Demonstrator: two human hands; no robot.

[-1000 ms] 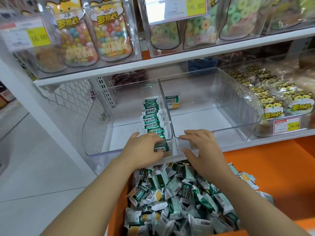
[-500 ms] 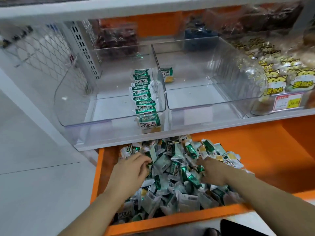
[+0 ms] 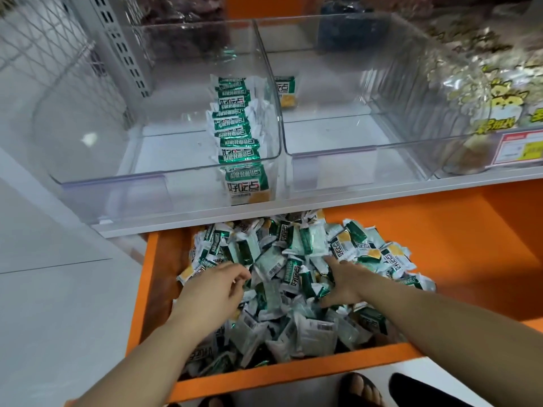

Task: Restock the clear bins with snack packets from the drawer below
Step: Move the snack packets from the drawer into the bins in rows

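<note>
Now both left hand (image 3: 214,292) and right hand (image 3: 345,284) dig among snack packets (image 3: 270,264) in the drawer (image 3: 293,374); neither grip's hold is discernible.

The clear bins (image 3: 117,195) are moulded in glossy, transparent hard plastic, and reflections are carried on their walls. The snack packets (image 3: 273,259) are wrapped in shiny, crinkled film, partly green and foil-like. The drawer (image 3: 440,239) is finished in smooth, matt orange. The shelf (image 3: 176,223) is coated smooth white. The mesh panel (image 3: 44,54) is formed of thin wire. The floor (image 3: 58,304) is smooth and faintly sheened.
</note>
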